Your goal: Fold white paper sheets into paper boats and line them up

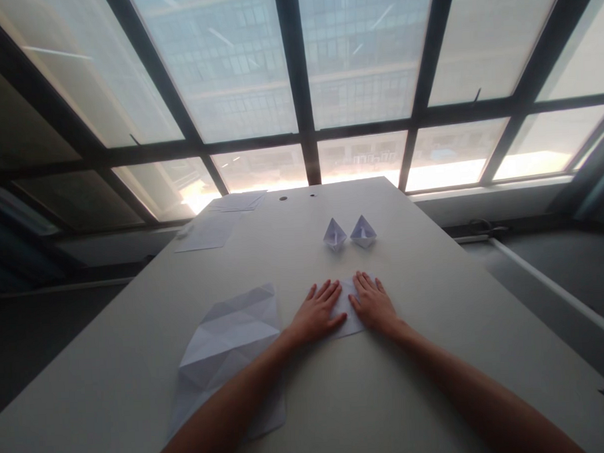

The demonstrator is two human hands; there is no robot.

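Note:
My left hand point(318, 312) and my right hand point(372, 303) lie flat, fingers spread, side by side on a small folded white paper point(346, 314) in the middle of the pale table point(438, 354). Most of that paper is hidden under the palms. Beyond the fingertips stand two small folded paper boats point(335, 234) point(363, 231), next to each other and apart from my hands. A larger creased white sheet point(231, 336) lies unfolded to the left, partly under my left forearm.
Flat white sheets point(209, 230) lie at the table's far left corner, another sheet point(238, 201) behind them. Two small round holes point(283, 198) mark the far edge. Large windows with dark frames point(296, 86) rise beyond the table.

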